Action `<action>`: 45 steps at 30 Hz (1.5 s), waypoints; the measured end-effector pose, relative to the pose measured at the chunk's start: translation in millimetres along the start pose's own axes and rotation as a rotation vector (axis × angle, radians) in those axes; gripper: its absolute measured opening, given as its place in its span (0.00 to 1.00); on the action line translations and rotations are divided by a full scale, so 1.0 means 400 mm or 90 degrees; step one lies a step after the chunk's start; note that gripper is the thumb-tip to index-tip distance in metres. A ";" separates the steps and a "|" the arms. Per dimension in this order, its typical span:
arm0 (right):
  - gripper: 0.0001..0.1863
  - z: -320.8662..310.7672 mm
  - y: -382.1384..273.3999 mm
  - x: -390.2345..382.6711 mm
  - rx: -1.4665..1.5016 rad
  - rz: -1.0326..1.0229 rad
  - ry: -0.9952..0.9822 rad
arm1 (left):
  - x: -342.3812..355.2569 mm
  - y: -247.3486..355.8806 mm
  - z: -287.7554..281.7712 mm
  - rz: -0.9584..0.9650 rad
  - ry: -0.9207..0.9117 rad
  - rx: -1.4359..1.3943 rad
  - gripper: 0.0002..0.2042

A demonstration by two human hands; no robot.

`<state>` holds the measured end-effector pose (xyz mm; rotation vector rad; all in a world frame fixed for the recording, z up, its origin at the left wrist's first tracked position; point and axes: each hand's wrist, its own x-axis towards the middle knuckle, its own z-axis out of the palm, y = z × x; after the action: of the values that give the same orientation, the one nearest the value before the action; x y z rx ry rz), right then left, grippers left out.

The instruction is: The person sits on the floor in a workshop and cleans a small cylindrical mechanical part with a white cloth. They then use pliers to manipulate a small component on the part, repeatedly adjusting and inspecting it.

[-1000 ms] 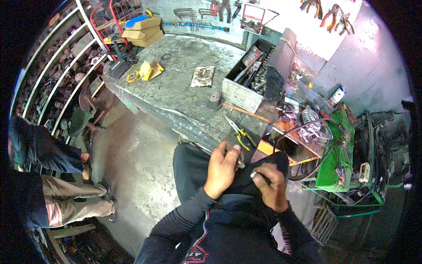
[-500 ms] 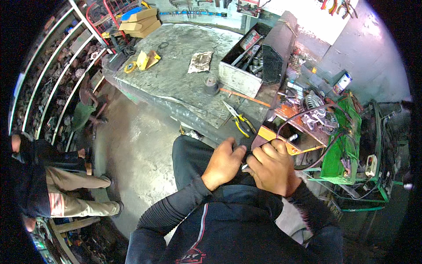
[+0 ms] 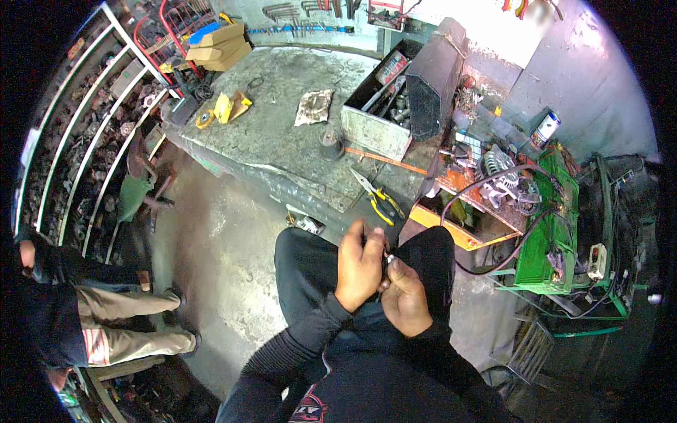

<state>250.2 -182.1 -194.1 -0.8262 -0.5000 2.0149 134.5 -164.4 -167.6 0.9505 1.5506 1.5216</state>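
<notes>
Where left hand [image 3: 358, 271] meets right hand [image 3: 407, 302], fingers [image 3: 375, 244] curled, small part [image 3: 388, 260] apparently pinched

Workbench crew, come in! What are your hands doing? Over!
Left hand, right hand together at a small shiny piece, partly hidden. Yellow-handled pliers lying on the bench beyond. Pliers not blocking hands.

My sleeves [image 3: 293, 342] are ribbed black, my trousers [image 3: 305, 264] black too, and the part [image 3: 389, 259] between my fingers [image 3: 350, 250] shines silver. The pliers [image 3: 378, 197] have yellow handles marked with black. I see a grey table [image 3: 264, 106] mottled with dark stains, a brown-blotched off-white cloth [image 3: 314, 107], a green crate [image 3: 530, 255] and tan cartons [image 3: 222, 53].
</notes>
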 end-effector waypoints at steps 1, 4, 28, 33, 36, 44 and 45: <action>0.17 0.018 -0.008 -0.007 0.002 -0.006 0.018 | 0.001 -0.011 -0.001 0.014 -0.007 0.014 0.12; 0.19 -0.008 -0.076 -0.017 -0.405 -0.114 -0.077 | -0.001 -0.020 -0.013 0.008 -0.032 0.022 0.12; 0.12 0.030 -0.161 0.048 -0.652 -0.193 -0.216 | 0.028 0.061 -0.056 -0.019 -0.075 -0.021 0.11; 0.12 0.007 -0.002 -0.002 -0.085 -0.069 -0.055 | -0.007 0.013 -0.021 0.030 -0.003 -0.007 0.12; 0.14 0.015 -0.074 -0.009 -0.322 -0.068 -0.102 | -0.014 0.012 -0.023 0.013 -0.043 -0.080 0.12; 0.14 0.009 -0.119 -0.007 -0.340 -0.027 -0.147 | -0.023 0.003 0.011 -0.019 0.067 -0.229 0.12; 0.14 0.000 -0.125 -0.004 -0.234 0.031 -0.193 | -0.013 0.003 -0.001 -0.055 0.074 -0.242 0.12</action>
<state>279.7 -156.6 -162.8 -0.7536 -1.0561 2.1369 136.3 -169.2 -166.3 0.5812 1.2953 1.7525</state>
